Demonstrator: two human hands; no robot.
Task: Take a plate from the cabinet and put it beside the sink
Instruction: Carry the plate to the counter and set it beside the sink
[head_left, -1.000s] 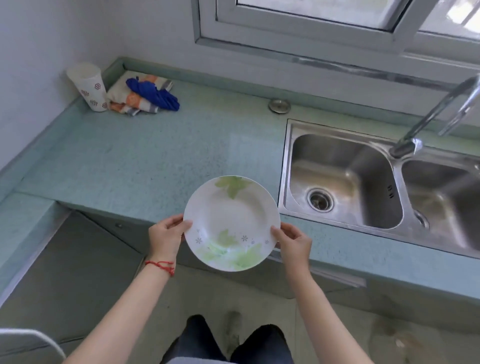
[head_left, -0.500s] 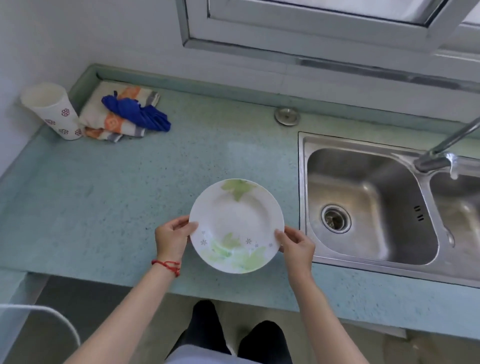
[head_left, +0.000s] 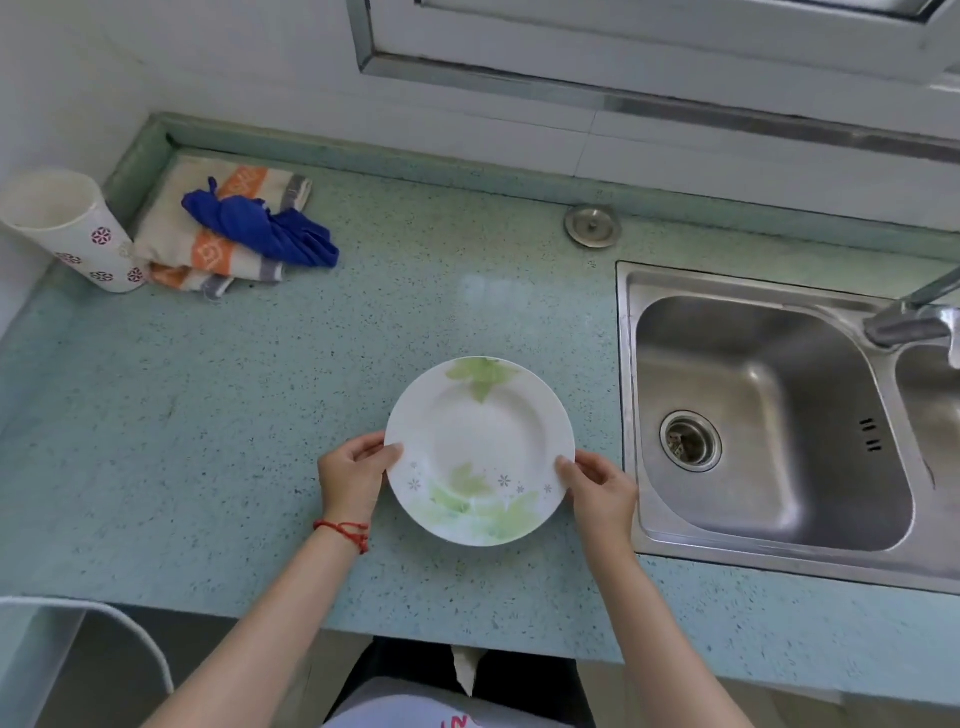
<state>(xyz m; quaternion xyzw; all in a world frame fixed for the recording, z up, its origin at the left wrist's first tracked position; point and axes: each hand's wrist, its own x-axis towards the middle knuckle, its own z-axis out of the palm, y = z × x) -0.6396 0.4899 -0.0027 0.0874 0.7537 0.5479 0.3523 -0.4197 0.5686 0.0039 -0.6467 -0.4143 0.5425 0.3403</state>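
Note:
A white plate with green leaf prints is over the speckled green counter, just left of the steel sink. My left hand grips its left rim, with a red string bracelet on that wrist. My right hand grips its right rim. The plate faces up, level with the counter; whether it touches the counter I cannot tell.
A white patterned cup stands at the far left corner beside folded striped cloths with a blue cloth on top. A sink plug lies near the back wall. The tap hangs over the sink.
Both hands carried the plate forward from the counter's front edge to over the counter beside the sink. My view has moved closer and looks more straight down.

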